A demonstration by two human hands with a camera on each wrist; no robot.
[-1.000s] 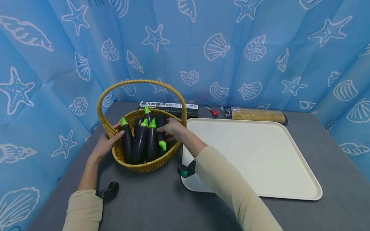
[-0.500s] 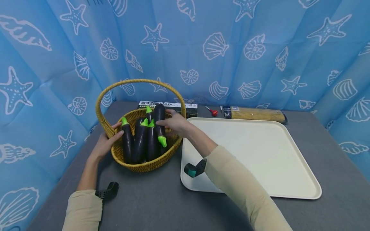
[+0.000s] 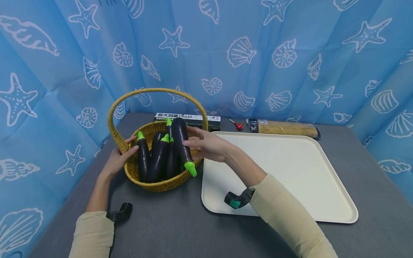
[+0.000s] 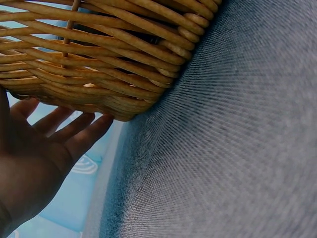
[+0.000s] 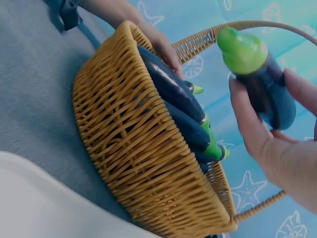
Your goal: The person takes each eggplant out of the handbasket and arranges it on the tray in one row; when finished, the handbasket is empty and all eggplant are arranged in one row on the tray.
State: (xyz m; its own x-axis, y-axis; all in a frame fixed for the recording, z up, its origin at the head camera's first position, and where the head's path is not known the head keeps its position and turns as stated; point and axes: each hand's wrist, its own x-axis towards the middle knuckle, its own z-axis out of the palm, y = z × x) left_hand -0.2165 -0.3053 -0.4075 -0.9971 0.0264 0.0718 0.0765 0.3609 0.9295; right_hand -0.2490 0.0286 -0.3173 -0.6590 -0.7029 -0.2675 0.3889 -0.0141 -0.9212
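A wicker basket (image 3: pixel 161 186) with a tall arched handle stands on the left of the grey table. Several dark purple eggplants (image 3: pixel 158 161) with bright green caps lie inside it. My left hand (image 3: pixel 117 160) grips the basket's left rim, thumb over the edge; in the left wrist view its fingers (image 4: pixel 89 136) spread along the woven wall. With my right hand (image 3: pixel 213 146) I hold one eggplant (image 3: pixel 181 139) between thumb and fingers, over the basket's right side, its green cap pointing down towards me. The right wrist view shows this eggplant's cap (image 5: pixel 242 52) above the basket's rim.
A large cream tray (image 3: pixel 274 172) lies right of the basket, under my right forearm. Behind stand a pasta box (image 3: pixel 213 123), a small red object with a white stick (image 3: pixel 239 126) and a pack of long pasta-like sticks (image 3: pixel 287 128). A blue seashell curtain (image 3: pixel 200 53) hangs behind.
My right hand has lifted the eggplant up from among the others and moved right and towards me, tilting it. The left hand has stayed at the basket's rim.
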